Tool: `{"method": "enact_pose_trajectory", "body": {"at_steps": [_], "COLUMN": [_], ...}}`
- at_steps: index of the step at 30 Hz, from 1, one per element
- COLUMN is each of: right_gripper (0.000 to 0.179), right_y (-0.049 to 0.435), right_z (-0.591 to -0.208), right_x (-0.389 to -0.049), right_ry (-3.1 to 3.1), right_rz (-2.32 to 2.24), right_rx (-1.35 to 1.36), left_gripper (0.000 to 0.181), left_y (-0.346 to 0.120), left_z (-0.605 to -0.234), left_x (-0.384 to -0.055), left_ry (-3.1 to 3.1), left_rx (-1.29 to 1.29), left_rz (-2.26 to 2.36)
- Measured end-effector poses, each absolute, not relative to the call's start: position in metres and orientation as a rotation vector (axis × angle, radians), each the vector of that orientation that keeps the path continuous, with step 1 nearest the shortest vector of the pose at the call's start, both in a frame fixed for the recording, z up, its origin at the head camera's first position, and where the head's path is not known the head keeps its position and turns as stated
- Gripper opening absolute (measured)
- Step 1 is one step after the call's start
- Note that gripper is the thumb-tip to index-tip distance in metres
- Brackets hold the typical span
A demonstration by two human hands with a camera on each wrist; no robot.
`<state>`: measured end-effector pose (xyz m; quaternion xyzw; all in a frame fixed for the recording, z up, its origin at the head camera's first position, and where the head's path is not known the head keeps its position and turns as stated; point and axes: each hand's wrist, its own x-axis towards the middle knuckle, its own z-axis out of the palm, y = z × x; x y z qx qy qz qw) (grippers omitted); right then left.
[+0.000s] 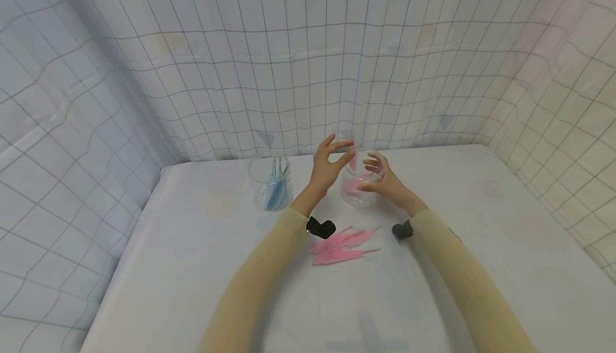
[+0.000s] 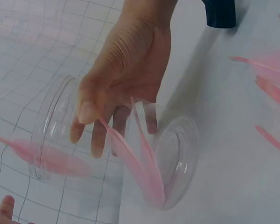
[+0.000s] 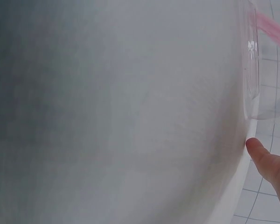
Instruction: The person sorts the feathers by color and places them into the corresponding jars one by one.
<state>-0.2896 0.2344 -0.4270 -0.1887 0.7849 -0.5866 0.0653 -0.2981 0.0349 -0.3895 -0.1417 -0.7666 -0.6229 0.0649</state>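
Note:
My left hand (image 1: pixel 327 168) pinches a pink feather (image 2: pixel 56 161) by its quill between thumb and forefinger, its other fingers spread. The feather's vane hangs through the mouth of a clear round jar (image 1: pixel 358 200). Around the jar's right side, my right hand (image 1: pixel 389 184) holds it, thumb at the front and fingers behind, as the left wrist view also shows. Several pink feathers (image 2: pixel 134 163) stand leaning inside the jar. In the right wrist view, only the thumb (image 3: pixel 266 161) and an edge of the jar show.
Several loose pink feathers (image 1: pixel 334 246) lie on the white table (image 1: pixel 192 283) between my forearms. To the left stands a second clear jar (image 1: pixel 260 195) with blue feathers (image 1: pixel 276 192) in it. A gridded white cloth (image 1: pixel 289 64) hangs behind and at both sides.

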Motion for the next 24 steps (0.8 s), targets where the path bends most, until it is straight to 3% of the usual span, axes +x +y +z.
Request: {"method": "enact_pose_trajectory", "body": {"at_steps": [10, 24], "right_gripper": [0.093, 0.093], "right_y": [0.232, 0.231], "right_z": [-0.418, -0.421], "right_x": [-0.285, -0.288], "right_ry": [2.352, 2.387], "right_rz": [-1.766, -1.755], "right_rx": [-0.584, -0.558], "left_gripper": [0.034, 0.022], "left_y": [0.012, -0.008], "left_z": [-0.416, -0.447], "left_x": [-0.283, -0.254], "left_ry": [-2.450, -3.019], "left_rx": [-0.454, -0.643], "left_rz": [-1.696, -0.990]}}
